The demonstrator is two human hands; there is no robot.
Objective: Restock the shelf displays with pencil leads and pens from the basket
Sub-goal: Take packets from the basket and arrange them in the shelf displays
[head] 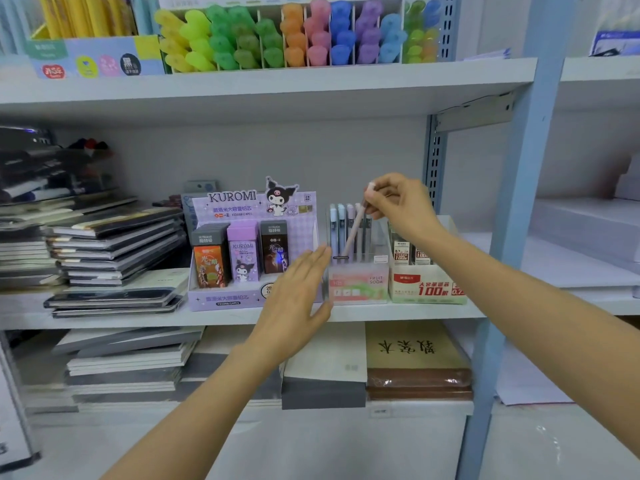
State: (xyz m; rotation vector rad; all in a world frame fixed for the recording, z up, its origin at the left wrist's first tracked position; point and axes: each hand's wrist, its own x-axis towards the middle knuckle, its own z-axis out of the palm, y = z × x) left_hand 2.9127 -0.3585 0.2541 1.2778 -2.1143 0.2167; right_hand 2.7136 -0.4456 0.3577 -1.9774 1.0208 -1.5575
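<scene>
Shelves of stationery fill the view, and both of my bare arms reach forward to the middle shelf (pixel 398 311).

My right hand (pixel 398 206) is raised above a clear pen holder (pixel 358 285) printed with the words "Fruit Soda". Its thumb and fingertips are curled together and pinch the top end of a pink pen (pixel 355 228). The pen is tilted, with its lower end down inside the holder and its cap leaning right toward my fingers. Several pale standing pens (pixel 341 225) are upright in the same holder, just beside the pink one.

My left hand (pixel 298 299) is lower, with the fingers straight and close together and holding nothing. The fingertips are at the holder's left wall, but I cannot tell whether they touch it.

Just to the left of the holder is a purple Kuromi display box (pixel 225 301) with three rows of upright lead cases (pixel 242 258) in orange, lilac and dark colours. Just to the holder's right is a red-and-white lead box (pixel 426 287).

Stacked notebooks (pixel 114 251) lie at the left end of the shelf. Rows of bright highlighters (pixel 294 36) stand on the shelf above.
</scene>
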